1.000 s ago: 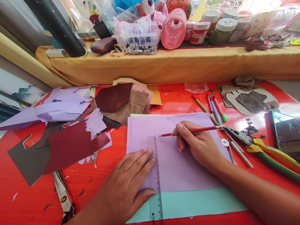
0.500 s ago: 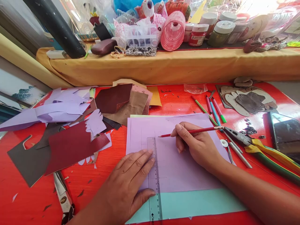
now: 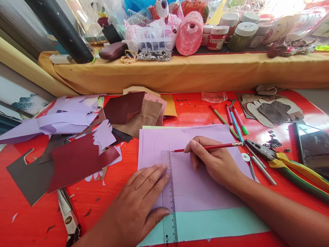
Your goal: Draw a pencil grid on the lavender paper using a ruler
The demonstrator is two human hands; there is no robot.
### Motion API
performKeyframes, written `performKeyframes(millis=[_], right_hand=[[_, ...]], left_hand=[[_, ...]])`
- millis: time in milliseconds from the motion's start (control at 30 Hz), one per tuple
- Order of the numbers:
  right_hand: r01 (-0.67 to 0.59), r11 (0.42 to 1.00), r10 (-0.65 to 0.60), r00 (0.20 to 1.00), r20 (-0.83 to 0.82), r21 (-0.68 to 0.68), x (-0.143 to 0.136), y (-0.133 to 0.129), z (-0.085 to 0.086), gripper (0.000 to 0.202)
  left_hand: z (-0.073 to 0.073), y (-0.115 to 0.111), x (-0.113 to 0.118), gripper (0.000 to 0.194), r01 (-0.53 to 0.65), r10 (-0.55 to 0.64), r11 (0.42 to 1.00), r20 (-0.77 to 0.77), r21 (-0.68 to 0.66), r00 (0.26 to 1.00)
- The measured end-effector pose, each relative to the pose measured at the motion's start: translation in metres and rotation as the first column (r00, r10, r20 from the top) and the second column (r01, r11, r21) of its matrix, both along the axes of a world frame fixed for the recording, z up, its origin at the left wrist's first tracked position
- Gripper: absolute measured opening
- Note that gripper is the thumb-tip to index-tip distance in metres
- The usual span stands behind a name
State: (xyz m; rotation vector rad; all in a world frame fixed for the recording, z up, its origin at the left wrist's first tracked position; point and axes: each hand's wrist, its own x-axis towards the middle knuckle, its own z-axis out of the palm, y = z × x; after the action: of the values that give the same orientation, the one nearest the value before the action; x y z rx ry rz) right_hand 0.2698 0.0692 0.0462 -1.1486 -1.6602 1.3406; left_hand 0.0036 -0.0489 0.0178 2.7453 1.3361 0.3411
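Observation:
My left hand (image 3: 147, 197) lies flat, fingers stretched out, pressing a clear plastic ruler (image 3: 168, 187) against a purple sheet of paper (image 3: 203, 193). The ruler runs lengthwise, away from me, and its lower end crosses a light green sheet (image 3: 218, 223) underneath. A red pencil (image 3: 221, 145) is pinched in my right hand (image 3: 214, 159), held nearly level. Its tip is at the far end of the ruler, by the right edge; I cannot tell whether it touches the paper. Thin pencil lines show on the purple sheet beside the ruler.
Leather pieces (image 3: 74, 161) and purple paper scraps (image 3: 64, 118) lie left, with scissors (image 3: 68, 216) nearer me. On the right are pens (image 3: 240, 120), pliers (image 3: 280, 157), metal rods (image 3: 263, 169), leather cut-outs (image 3: 275, 111) and a phone (image 3: 313, 144). Jars (image 3: 218, 37) stand on the back ledge.
My right hand has moved slightly left and down, bringing the pencil tip close to the ruler's top right corner. My left hand and the ruler stay in place.

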Motion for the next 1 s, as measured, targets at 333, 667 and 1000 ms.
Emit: performKeyframes(millis=[333,667,1000], right_hand=[[-0.018,1.0,0.018,0.999,-0.028,-0.017,-0.0011,-0.0001,-0.0016,0.05],[-0.024,1.0,0.024,1.0,-0.017,-0.02,-0.0012,-0.0009,-0.0026,0.049],[-0.023,0.999,0.023,1.0,0.005,-0.025,-0.001,-0.0008,-0.0039,0.054]], left_hand=[[0.001,0.0015,0.0001,0.065,0.006,-0.006,1.0,-0.002,-0.002,1.0],[-0.0013,0.0008,0.0001,0.068,-0.004,0.004,1.0,-0.003,0.004,1.0],[0.0007,0.0012,0.0006,0.066,0.001,-0.001,1.0,0.0,0.011,1.0]])
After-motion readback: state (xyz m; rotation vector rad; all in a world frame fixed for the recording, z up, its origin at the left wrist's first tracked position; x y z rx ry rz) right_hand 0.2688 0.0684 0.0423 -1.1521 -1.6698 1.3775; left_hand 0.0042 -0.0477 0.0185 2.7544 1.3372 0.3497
